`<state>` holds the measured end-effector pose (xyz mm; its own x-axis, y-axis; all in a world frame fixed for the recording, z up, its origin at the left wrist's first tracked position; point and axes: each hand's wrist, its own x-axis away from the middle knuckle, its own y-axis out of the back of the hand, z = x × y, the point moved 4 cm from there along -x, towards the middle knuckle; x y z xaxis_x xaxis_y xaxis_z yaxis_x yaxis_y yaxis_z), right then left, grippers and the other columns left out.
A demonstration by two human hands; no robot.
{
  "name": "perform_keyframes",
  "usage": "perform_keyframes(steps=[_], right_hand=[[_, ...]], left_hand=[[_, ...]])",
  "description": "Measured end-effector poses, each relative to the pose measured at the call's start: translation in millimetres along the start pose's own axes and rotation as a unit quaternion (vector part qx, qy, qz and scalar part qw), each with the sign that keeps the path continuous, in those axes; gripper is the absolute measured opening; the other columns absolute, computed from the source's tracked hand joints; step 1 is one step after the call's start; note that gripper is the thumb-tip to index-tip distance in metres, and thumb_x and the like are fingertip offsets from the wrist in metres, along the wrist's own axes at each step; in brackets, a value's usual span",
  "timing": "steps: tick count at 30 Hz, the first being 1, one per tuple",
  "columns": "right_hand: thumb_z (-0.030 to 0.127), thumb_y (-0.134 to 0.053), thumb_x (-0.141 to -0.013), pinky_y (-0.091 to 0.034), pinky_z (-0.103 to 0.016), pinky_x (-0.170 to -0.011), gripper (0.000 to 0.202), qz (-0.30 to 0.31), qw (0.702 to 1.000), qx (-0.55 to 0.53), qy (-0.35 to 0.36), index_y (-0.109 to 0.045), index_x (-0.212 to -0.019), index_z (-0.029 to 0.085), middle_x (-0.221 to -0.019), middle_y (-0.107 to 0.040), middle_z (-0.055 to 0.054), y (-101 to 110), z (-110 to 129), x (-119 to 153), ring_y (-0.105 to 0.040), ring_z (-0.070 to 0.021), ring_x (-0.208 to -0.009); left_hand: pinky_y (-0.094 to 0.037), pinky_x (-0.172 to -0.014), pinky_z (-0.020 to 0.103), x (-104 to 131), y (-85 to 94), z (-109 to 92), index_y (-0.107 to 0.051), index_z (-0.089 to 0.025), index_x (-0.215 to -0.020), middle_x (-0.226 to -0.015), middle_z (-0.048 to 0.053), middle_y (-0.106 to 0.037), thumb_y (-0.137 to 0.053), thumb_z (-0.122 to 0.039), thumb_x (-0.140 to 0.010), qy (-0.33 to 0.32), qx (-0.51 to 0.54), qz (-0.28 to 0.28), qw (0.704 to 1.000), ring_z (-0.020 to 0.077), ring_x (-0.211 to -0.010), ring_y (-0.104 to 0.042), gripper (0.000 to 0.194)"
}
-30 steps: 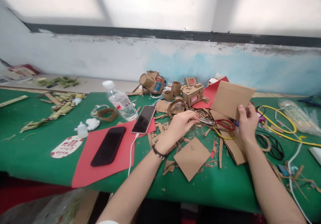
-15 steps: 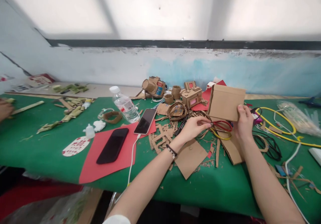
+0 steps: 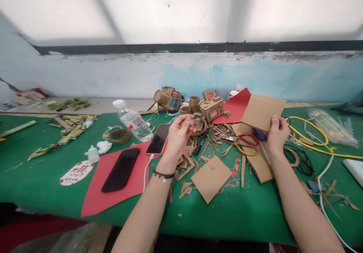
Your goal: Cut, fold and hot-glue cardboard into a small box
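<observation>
My right hand [image 3: 277, 135] grips a square piece of cardboard [image 3: 264, 111] by its lower right edge, holding it up over the table. My left hand [image 3: 179, 135] is raised near the phone on the cable, thumb and fingers pinched together; whatever may be between them is too small to make out. Scissors [image 3: 246, 141] with red and yellow handles lie among cardboard scraps between my hands. A square cardboard sheet [image 3: 211, 178] rests flat in front of them. Beyond my left hand sits a cardboard ring [image 3: 200, 123], partly hidden by my fingers. A black pen [image 3: 201, 142] lies nearby.
A water bottle [image 3: 133, 120], a black phone [image 3: 121, 169] and a second phone [image 3: 158, 138] on a white cable stand left. Cardboard camera models [image 3: 212, 108] line the back. Yellow cable [image 3: 310, 150] and a bag of sticks [image 3: 332, 127] lie right. Plant stalks [image 3: 72, 130] are far left.
My left hand has moved left, away from the scissors, and its fingers have come together. My right hand still holds the cardboard, now tilted. Another person's hand has left the left edge.
</observation>
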<state>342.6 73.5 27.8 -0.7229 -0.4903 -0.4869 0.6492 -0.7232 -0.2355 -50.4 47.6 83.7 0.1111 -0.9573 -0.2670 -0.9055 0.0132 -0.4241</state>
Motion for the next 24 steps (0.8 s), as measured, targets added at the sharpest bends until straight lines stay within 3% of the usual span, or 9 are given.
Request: perform_keyframes(steps=[3,6,8,10,12,14,18,21,24], right_hand=[[0.053,-0.073,-0.093,-0.052,-0.032,-0.079,0.034,-0.033,0.999,-0.021,-0.022,-0.064,-0.081,0.023,-0.08,-0.062,0.001,5.8,-2.9,-6.3,-0.059,-0.0186,-0.08],[0.048,-0.076,-0.089,-0.056,-0.028,-0.08,0.033,-0.055,0.991,-0.091,-0.075,-0.059,-0.077,0.024,-0.08,-0.058,0.004,8.9,-5.9,-11.4,-0.061,-0.0169,-0.087],[0.048,-0.073,-0.089,-0.06,-0.028,-0.077,0.028,-0.031,0.982,-0.135,-0.125,-0.061,-0.084,0.024,-0.086,-0.064,0.004,5.2,-6.4,-11.3,-0.065,-0.0166,-0.088],[0.051,-0.07,-0.089,-0.063,-0.031,-0.071,0.028,0.026,0.966,-0.172,-0.189,-0.067,-0.098,0.024,-0.096,-0.072,0.001,-2.9,-5.7,-6.9,-0.071,-0.0182,-0.088],[0.052,-0.072,-0.088,-0.065,-0.032,-0.067,0.036,0.093,0.937,-0.213,-0.26,-0.071,-0.111,0.024,-0.105,-0.078,-0.002,-12.5,-4.4,1.6,-0.075,-0.0197,-0.088],[0.053,-0.077,-0.086,-0.065,-0.03,-0.065,0.042,0.136,0.913,-0.236,-0.302,-0.073,-0.116,0.023,-0.108,-0.08,-0.003,-18.9,-1.7,10.6,-0.076,-0.0195,-0.086],[0.053,-0.084,-0.083,-0.065,-0.028,-0.065,0.041,0.169,0.908,-0.236,-0.302,-0.075,-0.11,0.023,-0.104,-0.079,-0.001,-23.0,5.9,25.3,-0.074,-0.0184,-0.085],[0.051,-0.088,-0.082,-0.058,-0.024,-0.057,0.033,0.198,0.922,-0.211,-0.259,-0.072,-0.094,0.024,-0.089,-0.074,0.002,-24.7,14.2,34.7,-0.067,-0.0157,-0.074],[0.055,-0.086,-0.084,-0.056,-0.025,-0.058,0.036,0.243,0.937,-0.153,-0.197,-0.068,-0.087,0.024,-0.082,-0.069,0.002,-27.2,21.4,41.2,-0.063,-0.0156,-0.07]], left_hand=[[-0.055,-0.065,0.018,-4.6,11.3,-7.4,-0.075,-0.02,-0.104,-0.08,-0.005,-0.059,-0.093,-0.04,-0.082,-0.005,0.038,-0.016,0.999,0.0058,-0.065,-0.054,0.035],[-0.06,-0.076,0.026,-0.3,14.9,-18.5,-0.076,-0.024,-0.116,-0.098,0.002,-0.073,-0.08,-0.042,-0.095,-0.064,-0.114,-0.001,0.991,0.0124,-0.081,-0.067,0.028],[-0.061,-0.099,0.04,5.8,8.8,-20.9,-0.078,-0.025,-0.123,-0.122,0.008,-0.079,-0.071,-0.038,-0.101,-0.114,-0.319,0.052,0.939,0.0223,-0.109,-0.073,0.026],[-0.052,-0.117,0.051,12.3,0.3,-15.3,-0.079,-0.025,-0.125,-0.132,0.01,-0.079,-0.069,-0.029,-0.101,-0.148,-0.483,0.117,0.855,0.0301,-0.128,-0.069,0.026],[-0.05,-0.118,0.057,16.9,-5.8,-7.3,-0.079,-0.024,-0.125,-0.129,0.011,-0.08,-0.069,-0.023,-0.1,-0.161,-0.573,0.142,0.791,0.0341,-0.129,-0.068,0.027],[-0.055,-0.112,0.055,20.5,-11.6,-3.1,-0.079,-0.023,-0.121,-0.122,0.012,-0.081,-0.066,-0.023,-0.102,-0.16,-0.601,0.123,0.773,0.0344,-0.122,-0.071,0.023],[-0.062,-0.101,0.044,34.2,-38.4,-2.5,-0.076,-0.026,-0.125,-0.123,0.009,-0.082,-0.063,-0.036,-0.108,-0.133,-0.482,0.127,0.857,0.0274,-0.11,-0.077,0.025],[-0.064,-0.101,0.04,46.1,-66.7,1.2,-0.07,-0.027,-0.138,-0.142,0.01,-0.073,-0.062,-0.04,-0.108,-0.112,-0.351,0.167,0.915,0.0264,-0.124,-0.074,0.033],[-0.064,-0.104,0.042,46.3,-80.8,10.6,-0.066,-0.027,-0.141,-0.163,0.014,-0.053,-0.074,-0.041,-0.101,-0.116,-0.288,0.143,0.94,0.0322,-0.146,-0.059,0.043]])
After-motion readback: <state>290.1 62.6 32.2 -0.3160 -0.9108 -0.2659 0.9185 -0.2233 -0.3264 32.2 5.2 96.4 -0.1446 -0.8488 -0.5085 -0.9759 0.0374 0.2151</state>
